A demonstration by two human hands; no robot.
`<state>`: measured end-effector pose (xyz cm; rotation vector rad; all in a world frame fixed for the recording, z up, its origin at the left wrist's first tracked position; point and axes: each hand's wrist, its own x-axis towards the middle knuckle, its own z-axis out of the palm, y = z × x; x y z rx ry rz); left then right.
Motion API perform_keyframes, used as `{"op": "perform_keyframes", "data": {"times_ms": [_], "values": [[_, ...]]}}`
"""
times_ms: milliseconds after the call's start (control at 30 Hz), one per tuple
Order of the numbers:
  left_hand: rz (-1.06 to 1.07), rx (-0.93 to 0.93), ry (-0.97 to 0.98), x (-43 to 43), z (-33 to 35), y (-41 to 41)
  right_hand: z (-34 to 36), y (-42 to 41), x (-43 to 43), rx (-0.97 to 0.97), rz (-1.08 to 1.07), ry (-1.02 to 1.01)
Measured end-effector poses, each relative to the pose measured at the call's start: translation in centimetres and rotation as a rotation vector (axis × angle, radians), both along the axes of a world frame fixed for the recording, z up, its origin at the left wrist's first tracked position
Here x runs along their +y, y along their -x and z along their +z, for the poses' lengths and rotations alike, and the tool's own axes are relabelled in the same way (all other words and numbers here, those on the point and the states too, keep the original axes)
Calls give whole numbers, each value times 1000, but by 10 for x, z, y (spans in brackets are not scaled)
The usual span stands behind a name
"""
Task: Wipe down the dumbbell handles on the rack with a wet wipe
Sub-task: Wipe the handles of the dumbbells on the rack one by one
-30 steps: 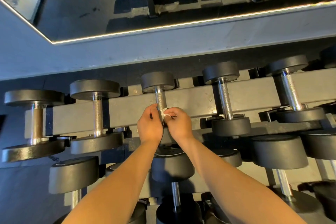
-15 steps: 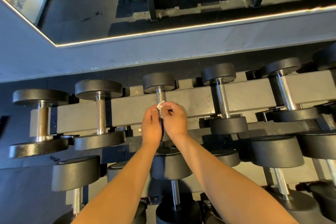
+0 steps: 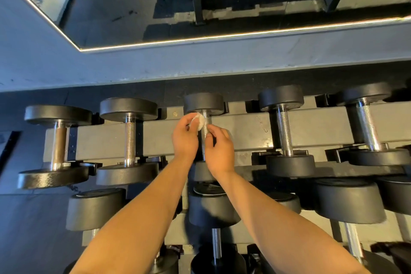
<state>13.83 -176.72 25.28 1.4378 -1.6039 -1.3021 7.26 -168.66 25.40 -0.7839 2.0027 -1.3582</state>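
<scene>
A dumbbell rack [image 3: 244, 133] holds a row of black dumbbells with knurled chrome handles. My two hands are at the middle dumbbell [image 3: 203, 102]. My left hand [image 3: 184, 138] pinches a crumpled white wet wipe [image 3: 198, 121] and holds it against the left side of the handle [image 3: 204, 134], just under the far head. My right hand [image 3: 220, 149] sits lower, with its thumb and fingertips curled onto the right side of the same handle. The near part of the handle is hidden behind my hands.
Two dumbbells [image 3: 130, 140] stand to the left and two more [image 3: 282, 131] to the right on the top tier. Larger dumbbells [image 3: 213, 209] fill the lower tier under my forearms. Behind the rack are a grey wall and a mirror [image 3: 222, 2].
Both hands have slid up the handle toward the far head. The wipe, earlier between the two hands, is now in my left hand at the top of the handle.
</scene>
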Motion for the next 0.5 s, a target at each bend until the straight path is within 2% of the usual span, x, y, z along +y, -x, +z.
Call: {"op": "perform_keyframes", "data": {"times_ms": [167,300,500], "values": [[-24,-1,-55,8,-5,3,-4,-1,0,14,1,-58],[-64,-54,-28,14,-5,-8,-3,-1,1,46,-4,-52],[18,-35,-42,6,-5,6,-8,-1,-1,58,-10,-57]]}}
